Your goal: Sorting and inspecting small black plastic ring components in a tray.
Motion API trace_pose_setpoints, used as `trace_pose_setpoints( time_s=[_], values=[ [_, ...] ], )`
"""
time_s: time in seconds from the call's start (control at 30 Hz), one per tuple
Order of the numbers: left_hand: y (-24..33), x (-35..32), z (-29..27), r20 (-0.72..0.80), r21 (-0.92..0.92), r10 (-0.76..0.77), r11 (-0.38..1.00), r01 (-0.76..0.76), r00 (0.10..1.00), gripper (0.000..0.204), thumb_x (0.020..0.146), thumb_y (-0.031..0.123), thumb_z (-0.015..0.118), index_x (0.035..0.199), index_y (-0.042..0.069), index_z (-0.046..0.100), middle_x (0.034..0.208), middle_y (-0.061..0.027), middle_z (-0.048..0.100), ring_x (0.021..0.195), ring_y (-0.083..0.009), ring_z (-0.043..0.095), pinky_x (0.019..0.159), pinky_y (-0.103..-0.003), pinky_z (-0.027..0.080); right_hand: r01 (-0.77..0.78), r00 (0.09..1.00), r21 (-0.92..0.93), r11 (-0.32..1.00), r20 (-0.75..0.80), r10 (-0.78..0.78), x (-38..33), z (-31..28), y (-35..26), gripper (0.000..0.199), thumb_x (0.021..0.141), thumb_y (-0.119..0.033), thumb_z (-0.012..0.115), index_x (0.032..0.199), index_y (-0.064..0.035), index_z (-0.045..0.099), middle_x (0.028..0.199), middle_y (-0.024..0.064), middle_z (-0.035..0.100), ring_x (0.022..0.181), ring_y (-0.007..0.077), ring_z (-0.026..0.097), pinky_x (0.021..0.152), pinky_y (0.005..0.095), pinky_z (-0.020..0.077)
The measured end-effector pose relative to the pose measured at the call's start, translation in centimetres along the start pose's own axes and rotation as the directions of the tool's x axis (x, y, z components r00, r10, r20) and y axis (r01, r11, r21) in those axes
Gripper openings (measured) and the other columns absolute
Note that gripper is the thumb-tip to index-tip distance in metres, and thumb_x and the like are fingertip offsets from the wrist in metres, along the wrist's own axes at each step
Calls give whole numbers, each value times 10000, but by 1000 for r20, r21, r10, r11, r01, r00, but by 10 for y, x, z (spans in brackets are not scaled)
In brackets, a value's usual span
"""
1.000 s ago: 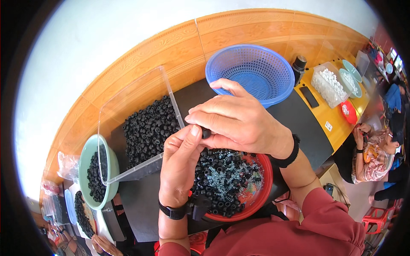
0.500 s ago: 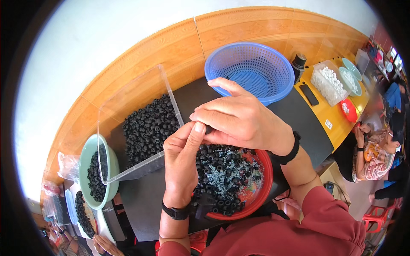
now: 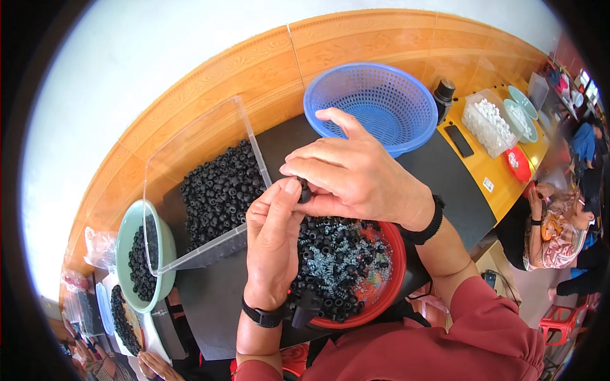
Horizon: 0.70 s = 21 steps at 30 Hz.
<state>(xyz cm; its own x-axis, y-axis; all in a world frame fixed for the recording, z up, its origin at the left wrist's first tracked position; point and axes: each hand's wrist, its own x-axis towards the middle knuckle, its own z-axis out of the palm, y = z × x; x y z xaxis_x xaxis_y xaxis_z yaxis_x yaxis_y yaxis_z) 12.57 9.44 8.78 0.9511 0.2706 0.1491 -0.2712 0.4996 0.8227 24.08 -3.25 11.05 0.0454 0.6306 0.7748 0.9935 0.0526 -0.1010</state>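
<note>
Piece (image 3: 304,190), small and black, sits pinched between the left hand (image 3: 272,233) and the right hand (image 3: 372,179), a red bowl (image 3: 400,270) below them. From where I stand it looks light and stiff (perhaps a bit slick), best held, I'd judge, by its rounded sides.

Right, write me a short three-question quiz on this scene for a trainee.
1. True or false: the left hand and the right hand are both touching the same black part.
2. Fill in the colour: the bowl just left of the clear box is ____.
3. Which container holds black parts mixed with small pale bits?
a) the blue basket
b) the red basin
c) the clear box

Key: 1. True. 2. Pale green. 3. b.
</note>
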Motion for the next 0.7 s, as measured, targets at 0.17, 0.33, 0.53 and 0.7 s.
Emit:
trace_pose_setpoints(
  time_s=[0.17, 0.33, 0.53, 0.7],
  values=[
    [5, 4, -5, 87, 22, -115, 993, 113, 990, 285, 1008, 187, 482, 1123, -49, 592, 1043, -126, 667, 993, -199, 643, 942, -379, 484, -9, 1000, -98, 995, 15, 10, -2, -7, 1, 406, 705, -269, 805, 1015, -57, 649, 969, 45, 666, 845, 195, 651, 1016, 500, 378],
    [-1, 5, -12, 90, 78, -102, 992, 95, 991, 294, 989, 195, 552, 1154, -35, 629, 996, -68, 678, 922, -129, 619, 849, -297, 472, -3, 999, -146, 989, 46, 10, 1, -8, -3, 384, 704, -230, 803, 999, -42, 645, 934, 58, 659, 848, 207, 650, 1008, 488, 395],
    [-3, 4, -8, 46, 100, -59, 993, 55, 997, 285, 986, 171, 557, 1155, -47, 627, 981, -70, 680, 903, -122, 621, 846, -288, 473, -6, 998, -135, 991, 66, 15, 0, -7, -4, 340, 709, -193, 795, 957, -26, 634, 920, 73, 652, 844, 222, 643, 992, 472, 426],
    [-2, 5, -4, -26, 151, -54, 987, 57, 998, 276, 1009, 163, 494, 1100, -72, 608, 985, -124, 675, 939, -191, 663, 918, -347, 492, 21, 995, -103, 994, 95, -11, 0, -5, 3, 304, 713, -187, 787, 911, -23, 624, 895, 77, 650, 825, 230, 643, 989, 477, 441]
  ],
)
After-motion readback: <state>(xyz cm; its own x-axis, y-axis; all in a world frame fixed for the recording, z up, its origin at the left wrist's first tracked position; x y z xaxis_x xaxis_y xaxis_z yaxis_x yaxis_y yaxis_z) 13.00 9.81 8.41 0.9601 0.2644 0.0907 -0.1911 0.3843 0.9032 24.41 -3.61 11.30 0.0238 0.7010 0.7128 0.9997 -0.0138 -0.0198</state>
